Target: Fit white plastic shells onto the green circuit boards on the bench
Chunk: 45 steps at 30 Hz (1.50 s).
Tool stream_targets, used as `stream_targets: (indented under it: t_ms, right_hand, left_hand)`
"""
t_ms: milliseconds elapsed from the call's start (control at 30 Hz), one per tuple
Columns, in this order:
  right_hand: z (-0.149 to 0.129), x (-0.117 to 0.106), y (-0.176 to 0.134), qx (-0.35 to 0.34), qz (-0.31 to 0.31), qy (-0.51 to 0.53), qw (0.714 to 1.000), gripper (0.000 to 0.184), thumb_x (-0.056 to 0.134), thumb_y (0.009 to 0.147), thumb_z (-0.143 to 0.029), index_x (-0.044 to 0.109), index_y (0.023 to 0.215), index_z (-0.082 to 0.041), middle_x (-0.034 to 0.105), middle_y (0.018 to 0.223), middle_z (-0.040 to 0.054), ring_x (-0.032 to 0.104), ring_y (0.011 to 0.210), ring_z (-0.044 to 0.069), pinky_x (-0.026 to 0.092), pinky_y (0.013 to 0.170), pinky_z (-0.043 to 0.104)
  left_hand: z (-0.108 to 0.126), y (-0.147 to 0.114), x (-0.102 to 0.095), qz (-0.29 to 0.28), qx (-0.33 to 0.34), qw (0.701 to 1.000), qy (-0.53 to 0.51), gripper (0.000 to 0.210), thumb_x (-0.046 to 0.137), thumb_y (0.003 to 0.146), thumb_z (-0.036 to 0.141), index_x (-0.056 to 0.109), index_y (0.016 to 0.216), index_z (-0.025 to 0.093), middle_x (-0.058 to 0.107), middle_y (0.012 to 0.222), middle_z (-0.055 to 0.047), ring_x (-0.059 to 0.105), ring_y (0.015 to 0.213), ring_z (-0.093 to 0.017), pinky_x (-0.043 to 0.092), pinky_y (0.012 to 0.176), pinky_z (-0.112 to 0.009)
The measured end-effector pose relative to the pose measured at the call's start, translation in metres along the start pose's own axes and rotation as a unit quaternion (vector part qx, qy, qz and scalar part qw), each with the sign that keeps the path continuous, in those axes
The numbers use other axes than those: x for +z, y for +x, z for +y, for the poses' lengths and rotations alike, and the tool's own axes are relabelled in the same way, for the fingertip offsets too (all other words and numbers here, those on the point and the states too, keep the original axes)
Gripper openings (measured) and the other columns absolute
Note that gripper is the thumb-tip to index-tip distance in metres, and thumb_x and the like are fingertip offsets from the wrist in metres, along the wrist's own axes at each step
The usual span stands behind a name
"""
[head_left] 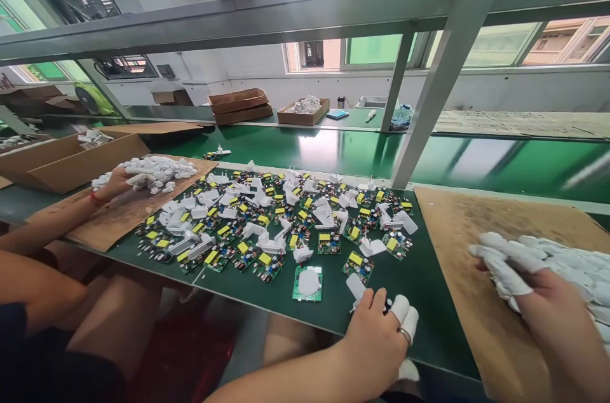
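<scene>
My left hand (379, 333), with white finger covers on some fingers, is closed round a small circuit board at the front edge of the green bench. Only a dark bit of that board shows between the fingers. A white plastic plug piece (355, 287) sticks out beside them. My right hand (528, 279), also in white finger covers, has its fingers drawn together at a pile of white lumps (572, 266); what they pinch is hidden. Left of my left hand lies a green circuit board (298, 292) with a white round patch (309, 281) on it.
Many circuit boards with yellow parts (264, 258) and white plug pieces spread over the bench (229, 292). Brown cardboard sheets (443, 231) flank them. At left, another person's hand (119, 184) touches white lumps (162, 173). A metal post (429, 98) rises behind the boards.
</scene>
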State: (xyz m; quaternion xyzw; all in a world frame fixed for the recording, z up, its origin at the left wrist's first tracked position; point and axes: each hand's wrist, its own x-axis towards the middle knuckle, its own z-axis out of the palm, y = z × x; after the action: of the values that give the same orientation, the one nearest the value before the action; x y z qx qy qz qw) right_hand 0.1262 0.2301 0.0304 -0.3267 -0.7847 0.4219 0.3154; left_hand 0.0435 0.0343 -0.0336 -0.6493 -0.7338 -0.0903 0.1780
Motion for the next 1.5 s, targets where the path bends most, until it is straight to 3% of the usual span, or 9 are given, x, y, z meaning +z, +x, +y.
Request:
stream_targets:
  t_ms: [167, 267, 433, 500, 567, 733, 900, 1100, 1500]
  right_hand:
    - [-0.004, 0.037, -0.004, 0.039, -0.103, 0.099, 0.989, 0.048, 0.057, 0.055, -0.049, 0.057, 0.092, -0.018, 0.061, 0.088, 0.0077, 0.054, 0.085, 0.026, 0.042, 0.082, 0.039]
    - [-0.011, 0.048, -0.007, 0.022, -0.129, 0.110, 0.985, 0.050, 0.054, 0.059, -0.053, 0.056, 0.094, -0.017, 0.060, 0.091, 0.0090, 0.055, 0.079, 0.026, 0.041, 0.081, 0.044]
    - [-0.029, 0.066, -0.021, -0.017, -0.135, 0.186, 0.973, 0.046, 0.057, 0.065, -0.045, 0.050, 0.103, -0.020, 0.054, 0.104, 0.0068, 0.049, 0.095, 0.023, 0.039, 0.086, 0.037]
    - [-0.037, 0.077, -0.028, -0.060, -0.169, 0.202, 0.963, 0.045, 0.053, 0.071, -0.039, 0.043, 0.112, -0.024, 0.050, 0.111, 0.0051, 0.045, 0.101, 0.021, 0.037, 0.088, 0.036]
    - [-0.044, 0.088, -0.033, -0.133, -0.219, 0.170, 0.951, 0.040, 0.047, 0.077, -0.035, 0.040, 0.115, -0.024, 0.048, 0.113, 0.0051, 0.042, 0.104, 0.021, 0.035, 0.089, 0.039]
    - [-0.052, 0.116, -0.035, -0.344, -0.259, -0.006, 0.903, 0.038, 0.037, 0.079, -0.021, 0.040, 0.117, -0.022, 0.043, 0.117, 0.0114, 0.038, 0.106, 0.028, 0.025, 0.086, 0.059]
    - [-0.051, 0.123, -0.034, -0.451, -0.243, -0.098, 0.853, 0.056, 0.030, 0.079, -0.012, 0.009, 0.129, -0.025, 0.042, 0.116, 0.0136, 0.024, 0.115, 0.029, 0.023, 0.082, 0.063]
    - [-0.049, 0.110, -0.037, -0.347, -0.265, -0.007, 0.900, 0.071, 0.042, 0.078, -0.041, -0.003, 0.130, -0.020, 0.002, 0.134, 0.0077, 0.003, 0.119, 0.030, 0.016, 0.095, 0.050]
    - [-0.048, 0.125, -0.044, -0.227, -0.353, 0.054, 0.906, 0.050, 0.036, 0.082, -0.040, 0.026, 0.126, -0.018, 0.037, 0.122, 0.0096, 0.027, 0.114, 0.025, 0.029, 0.092, 0.042]
  left_hand:
    - [-0.013, -0.006, -0.014, -0.038, 0.013, 0.987, -0.156, 0.034, 0.037, 0.077, 0.022, 0.044, 0.110, 0.019, 0.056, 0.096, -0.009, 0.051, 0.077, -0.022, 0.037, 0.064, -0.034]
    - [-0.027, 0.005, -0.034, 0.018, -0.145, 0.909, -0.390, 0.036, 0.041, 0.076, 0.028, 0.045, 0.110, 0.018, 0.053, 0.106, -0.011, 0.049, 0.093, -0.023, 0.037, 0.080, -0.036]
    - [-0.056, 0.020, -0.063, 0.191, -0.496, 0.438, -0.725, 0.029, 0.042, 0.075, 0.035, 0.050, 0.094, 0.014, 0.060, 0.087, -0.009, 0.058, 0.072, -0.021, 0.044, 0.070, -0.035]
    - [-0.064, 0.019, -0.065, 0.191, -0.509, 0.318, -0.777, 0.030, 0.044, 0.074, 0.036, 0.052, 0.087, 0.011, 0.061, 0.082, -0.010, 0.058, 0.064, -0.021, 0.045, 0.065, -0.035]
    - [-0.067, 0.015, -0.063, 0.192, -0.497, 0.270, -0.802, 0.029, 0.047, 0.073, 0.036, 0.054, 0.084, 0.010, 0.061, 0.082, -0.010, 0.058, 0.066, -0.019, 0.044, 0.067, -0.033]
    - [-0.064, 0.003, -0.054, 0.199, -0.448, 0.278, -0.826, 0.032, 0.050, 0.071, 0.041, 0.056, 0.084, 0.013, 0.061, 0.081, -0.007, 0.056, 0.074, -0.017, 0.043, 0.069, -0.028]
    - [-0.057, -0.001, -0.054, 0.189, -0.469, 0.401, -0.764, 0.041, 0.064, 0.060, 0.033, 0.052, 0.096, 0.016, 0.060, 0.086, -0.004, 0.054, 0.075, -0.015, 0.042, 0.069, -0.025]
    - [-0.054, -0.001, -0.052, 0.259, -0.479, 0.412, -0.730, 0.040, 0.065, 0.058, 0.031, 0.054, 0.093, 0.017, 0.060, 0.091, -0.003, 0.054, 0.080, -0.017, 0.041, 0.075, -0.028]
    - [-0.051, -0.007, -0.044, 0.277, -0.467, 0.408, -0.734, 0.046, 0.063, 0.059, 0.037, 0.052, 0.100, 0.017, 0.059, 0.095, -0.005, 0.051, 0.088, -0.019, 0.039, 0.079, -0.029]
